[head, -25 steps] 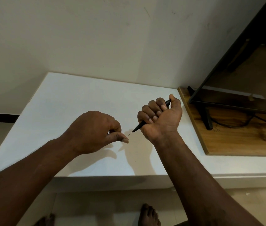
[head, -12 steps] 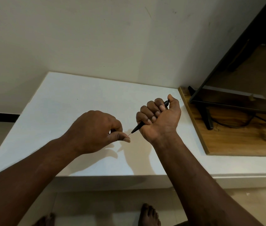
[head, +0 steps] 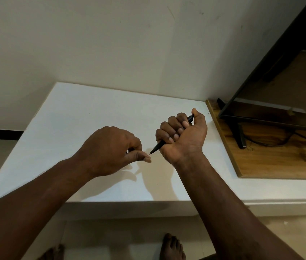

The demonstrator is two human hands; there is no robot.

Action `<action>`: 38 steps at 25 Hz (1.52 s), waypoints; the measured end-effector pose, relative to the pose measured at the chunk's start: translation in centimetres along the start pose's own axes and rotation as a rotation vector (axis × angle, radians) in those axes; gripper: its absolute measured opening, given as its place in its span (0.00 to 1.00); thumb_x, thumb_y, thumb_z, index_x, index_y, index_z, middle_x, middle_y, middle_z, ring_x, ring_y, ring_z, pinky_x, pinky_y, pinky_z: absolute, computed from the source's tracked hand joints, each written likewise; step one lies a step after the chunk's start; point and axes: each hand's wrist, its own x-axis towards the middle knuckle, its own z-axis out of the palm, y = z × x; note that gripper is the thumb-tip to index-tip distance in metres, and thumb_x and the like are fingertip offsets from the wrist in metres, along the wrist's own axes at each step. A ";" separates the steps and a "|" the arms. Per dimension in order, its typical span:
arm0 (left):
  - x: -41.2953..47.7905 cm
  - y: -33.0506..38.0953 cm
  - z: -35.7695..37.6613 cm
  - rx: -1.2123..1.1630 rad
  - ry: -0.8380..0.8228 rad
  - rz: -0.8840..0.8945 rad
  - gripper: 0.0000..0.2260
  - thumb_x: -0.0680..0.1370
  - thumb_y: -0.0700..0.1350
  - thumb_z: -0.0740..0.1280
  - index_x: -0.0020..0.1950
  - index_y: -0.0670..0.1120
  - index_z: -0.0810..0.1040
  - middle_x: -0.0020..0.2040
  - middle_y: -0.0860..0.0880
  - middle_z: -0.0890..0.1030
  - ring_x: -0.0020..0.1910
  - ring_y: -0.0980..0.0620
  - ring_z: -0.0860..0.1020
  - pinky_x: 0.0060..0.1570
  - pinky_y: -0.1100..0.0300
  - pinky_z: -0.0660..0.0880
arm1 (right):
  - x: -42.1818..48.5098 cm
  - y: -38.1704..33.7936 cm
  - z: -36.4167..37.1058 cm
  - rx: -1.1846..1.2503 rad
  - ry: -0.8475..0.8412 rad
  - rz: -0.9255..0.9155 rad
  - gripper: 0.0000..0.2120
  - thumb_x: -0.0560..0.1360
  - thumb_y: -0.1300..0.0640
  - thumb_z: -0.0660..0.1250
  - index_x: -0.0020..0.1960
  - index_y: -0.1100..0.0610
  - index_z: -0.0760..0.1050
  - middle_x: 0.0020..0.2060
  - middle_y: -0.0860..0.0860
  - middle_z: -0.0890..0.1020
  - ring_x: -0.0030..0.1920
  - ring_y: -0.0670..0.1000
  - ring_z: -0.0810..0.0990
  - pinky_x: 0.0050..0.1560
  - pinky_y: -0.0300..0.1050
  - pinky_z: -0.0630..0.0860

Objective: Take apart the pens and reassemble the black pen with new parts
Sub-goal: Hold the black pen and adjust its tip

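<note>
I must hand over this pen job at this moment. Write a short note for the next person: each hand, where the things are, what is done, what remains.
Right hand: fist round the black pen, thumb on its top end, held above the white table.
Left hand: thumb and forefinger pinch the thin tip sticking out of the pen's nose.
Done: nothing visible; the pen looks whole, no loose parts or other pens in view.
Left: probably draw the insides out, then rebuild with new parts.
</note>
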 end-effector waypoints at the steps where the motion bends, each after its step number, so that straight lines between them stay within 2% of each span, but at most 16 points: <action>1: 0.0 0.0 0.0 -0.001 0.002 0.003 0.35 0.70 0.79 0.50 0.46 0.56 0.87 0.38 0.58 0.83 0.36 0.56 0.79 0.35 0.59 0.73 | 0.1 0.1 0.0 -0.001 -0.001 0.002 0.23 0.79 0.43 0.60 0.30 0.53 0.62 0.24 0.47 0.58 0.22 0.47 0.54 0.23 0.39 0.54; 8: 0.0 0.1 0.0 -0.016 0.014 0.010 0.35 0.70 0.78 0.51 0.45 0.55 0.87 0.37 0.58 0.83 0.35 0.56 0.78 0.34 0.62 0.70 | 0.0 0.3 0.0 -0.001 -0.001 0.008 0.23 0.79 0.43 0.60 0.30 0.53 0.62 0.25 0.47 0.58 0.22 0.47 0.54 0.23 0.39 0.54; 14: 0.0 0.1 0.0 0.007 0.003 0.003 0.35 0.70 0.78 0.50 0.45 0.56 0.87 0.38 0.57 0.84 0.36 0.56 0.79 0.36 0.58 0.75 | -0.1 0.4 0.1 -0.007 0.007 0.015 0.23 0.79 0.43 0.61 0.30 0.53 0.62 0.25 0.47 0.58 0.22 0.47 0.54 0.23 0.40 0.53; 22: -0.1 0.1 0.0 0.070 0.029 0.015 0.34 0.71 0.77 0.50 0.44 0.55 0.86 0.36 0.56 0.83 0.34 0.55 0.78 0.34 0.57 0.74 | -0.2 0.6 0.0 -0.008 0.006 0.043 0.24 0.79 0.42 0.61 0.30 0.53 0.62 0.25 0.47 0.58 0.22 0.47 0.54 0.24 0.39 0.53; 29: -0.3 0.3 0.1 0.089 0.107 0.060 0.35 0.74 0.76 0.47 0.40 0.53 0.85 0.32 0.55 0.80 0.29 0.54 0.76 0.29 0.59 0.71 | -0.4 0.4 0.1 -0.008 -0.005 0.069 0.30 0.79 0.31 0.60 0.30 0.53 0.61 0.25 0.46 0.58 0.22 0.46 0.55 0.23 0.40 0.53; 38: -0.8 0.3 -0.1 0.208 0.217 0.120 0.29 0.76 0.71 0.55 0.34 0.51 0.82 0.28 0.54 0.77 0.25 0.52 0.74 0.24 0.59 0.69 | -0.6 0.6 0.1 0.011 -0.019 0.076 0.33 0.76 0.25 0.61 0.31 0.52 0.61 0.24 0.46 0.58 0.21 0.46 0.55 0.23 0.39 0.53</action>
